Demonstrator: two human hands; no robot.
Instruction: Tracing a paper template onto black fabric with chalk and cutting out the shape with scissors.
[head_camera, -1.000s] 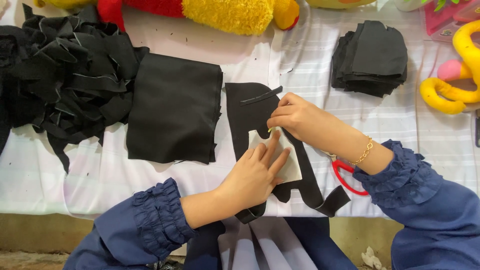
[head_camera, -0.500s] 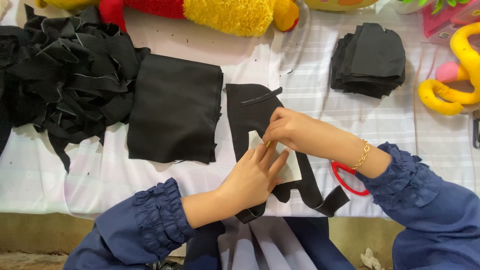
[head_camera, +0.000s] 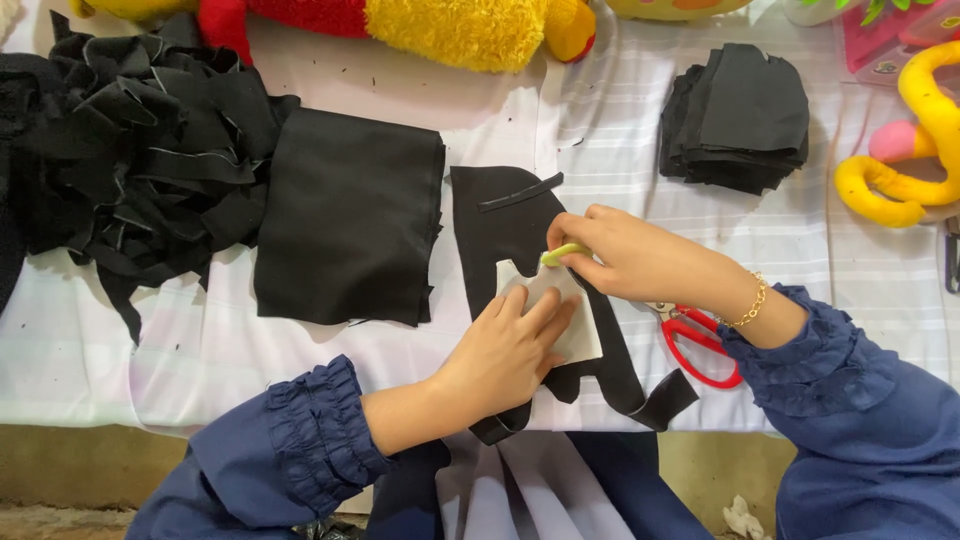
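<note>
While the left hand (head_camera: 505, 355) presses flat, fingers together, on a pale card template (head_camera: 560, 310) atop the cut black fabric piece (head_camera: 500, 225), the right hand (head_camera: 620, 255) pinches what looks like yellow-green chalk (head_camera: 562, 253) at the template's top edge. Red-handled scissors (head_camera: 700, 345) lie just right of the template.

Left hand (head_camera: 505, 352) pins white template (head_camera: 560, 310) on black fabric (head_camera: 510, 225); right hand (head_camera: 625, 255) pinches chalk (head_camera: 562, 253).

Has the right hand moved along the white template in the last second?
Yes. The right hand, pinching a yellow-green marker, slid slightly down and left along the white template, away from the fixed stack of black pieces.
</note>
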